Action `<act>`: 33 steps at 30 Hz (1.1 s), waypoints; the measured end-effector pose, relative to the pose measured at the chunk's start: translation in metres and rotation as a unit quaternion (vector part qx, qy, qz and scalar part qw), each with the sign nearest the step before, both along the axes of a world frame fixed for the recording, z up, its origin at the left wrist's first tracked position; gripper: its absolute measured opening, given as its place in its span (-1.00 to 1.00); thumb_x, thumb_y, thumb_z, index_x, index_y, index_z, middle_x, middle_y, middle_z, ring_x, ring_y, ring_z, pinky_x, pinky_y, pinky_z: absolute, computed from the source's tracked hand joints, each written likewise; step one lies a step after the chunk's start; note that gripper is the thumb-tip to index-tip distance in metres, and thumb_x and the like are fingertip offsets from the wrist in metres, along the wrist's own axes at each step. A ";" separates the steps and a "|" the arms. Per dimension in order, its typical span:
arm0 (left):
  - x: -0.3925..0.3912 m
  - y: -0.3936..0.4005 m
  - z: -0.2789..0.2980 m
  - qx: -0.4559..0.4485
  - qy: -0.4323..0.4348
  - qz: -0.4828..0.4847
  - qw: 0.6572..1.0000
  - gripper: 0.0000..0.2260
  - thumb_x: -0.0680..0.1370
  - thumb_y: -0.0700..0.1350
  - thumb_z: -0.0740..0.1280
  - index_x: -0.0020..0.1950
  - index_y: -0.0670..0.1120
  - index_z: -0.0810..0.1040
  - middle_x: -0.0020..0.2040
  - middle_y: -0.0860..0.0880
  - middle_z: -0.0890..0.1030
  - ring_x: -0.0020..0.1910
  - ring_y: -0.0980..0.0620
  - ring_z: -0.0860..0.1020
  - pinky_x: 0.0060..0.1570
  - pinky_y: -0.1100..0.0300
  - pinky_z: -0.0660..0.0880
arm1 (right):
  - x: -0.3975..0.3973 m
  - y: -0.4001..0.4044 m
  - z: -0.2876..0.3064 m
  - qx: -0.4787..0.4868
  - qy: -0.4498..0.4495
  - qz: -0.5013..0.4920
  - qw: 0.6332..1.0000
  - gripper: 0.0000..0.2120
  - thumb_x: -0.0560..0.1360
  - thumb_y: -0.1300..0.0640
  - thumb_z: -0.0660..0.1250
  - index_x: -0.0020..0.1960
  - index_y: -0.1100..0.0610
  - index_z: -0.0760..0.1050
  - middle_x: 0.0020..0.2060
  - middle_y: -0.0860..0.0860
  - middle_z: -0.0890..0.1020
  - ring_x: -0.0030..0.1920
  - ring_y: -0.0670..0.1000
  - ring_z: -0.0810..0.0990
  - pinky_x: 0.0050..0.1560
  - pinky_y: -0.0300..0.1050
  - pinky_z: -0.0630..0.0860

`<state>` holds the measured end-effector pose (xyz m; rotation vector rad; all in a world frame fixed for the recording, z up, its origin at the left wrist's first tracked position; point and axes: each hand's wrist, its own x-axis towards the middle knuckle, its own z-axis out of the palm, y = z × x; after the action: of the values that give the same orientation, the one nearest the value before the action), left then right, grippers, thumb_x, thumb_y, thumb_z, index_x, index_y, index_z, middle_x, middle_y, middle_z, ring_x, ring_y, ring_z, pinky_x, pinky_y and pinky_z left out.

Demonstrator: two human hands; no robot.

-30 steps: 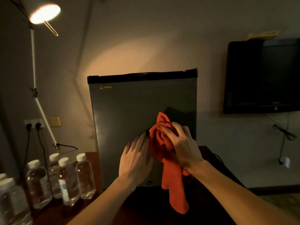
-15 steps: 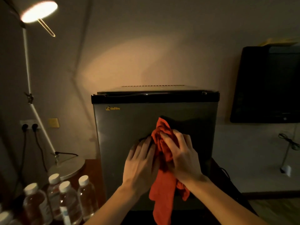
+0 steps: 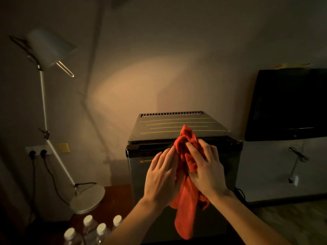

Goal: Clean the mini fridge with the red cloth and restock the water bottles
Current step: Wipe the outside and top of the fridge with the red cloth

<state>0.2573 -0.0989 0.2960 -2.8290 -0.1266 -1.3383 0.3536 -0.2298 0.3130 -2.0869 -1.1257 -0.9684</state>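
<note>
The cloth (image 3: 185, 175), bunched between both hands (image 3: 161, 175) (image 3: 206, 172) at the fridge (image 3: 177, 128) front edge, is best flattened before wiping.

The top of the fridge (image 3: 177, 123) lies bare and open to the wall behind it, save at its front edge, where both hands (image 3: 163, 175) and the red cloth (image 3: 185, 174) crowd the door. Left of the fridge a gap runs back to the wall, narrowed low down by the lamp (image 3: 86, 198) base and its slanting pole. The bottles (image 3: 101, 229) block the near left corner. To the right, the television (image 3: 290, 105) hangs well apart
</note>
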 end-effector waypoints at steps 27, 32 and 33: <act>0.196 -0.118 0.099 0.053 0.030 -0.034 0.998 -0.65 0.63 0.10 0.16 0.28 -0.07 0.51 0.26 -0.02 0.54 0.24 0.00 0.50 0.25 0.12 0.41 | 0.213 -0.158 0.048 0.062 0.002 -0.006 0.998 -0.40 0.39 -0.04 0.42 0.39 0.02 0.39 0.29 0.08 0.42 0.23 0.18 0.43 0.07 0.08 0.55; 0.229 -0.145 0.097 0.007 0.071 0.060 0.996 -0.68 0.60 0.14 0.14 0.13 -0.03 0.53 0.09 0.03 0.57 0.12 0.01 0.53 0.14 0.12 0.42 | 0.266 -0.172 0.026 0.030 0.027 0.054 0.998 -0.38 0.32 0.02 0.49 0.36 -0.02 0.43 0.27 0.03 0.43 0.18 0.14 0.46 -0.09 0.02 0.61; 0.233 -0.149 0.096 -0.012 0.071 0.079 0.994 -0.69 0.60 0.13 0.16 0.14 -0.02 0.53 0.10 0.03 0.57 0.12 0.02 0.53 0.14 0.12 0.43 | 0.273 -0.172 0.023 0.027 0.033 0.067 0.997 -0.38 0.32 0.03 0.49 0.35 -0.02 0.43 0.27 0.02 0.43 0.18 0.13 0.46 -0.09 -0.01 0.61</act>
<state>0.4903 -0.2478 0.3924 -2.8531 -0.3586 -1.1082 0.6269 -0.4020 0.3357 -1.9596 -1.1753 -0.8503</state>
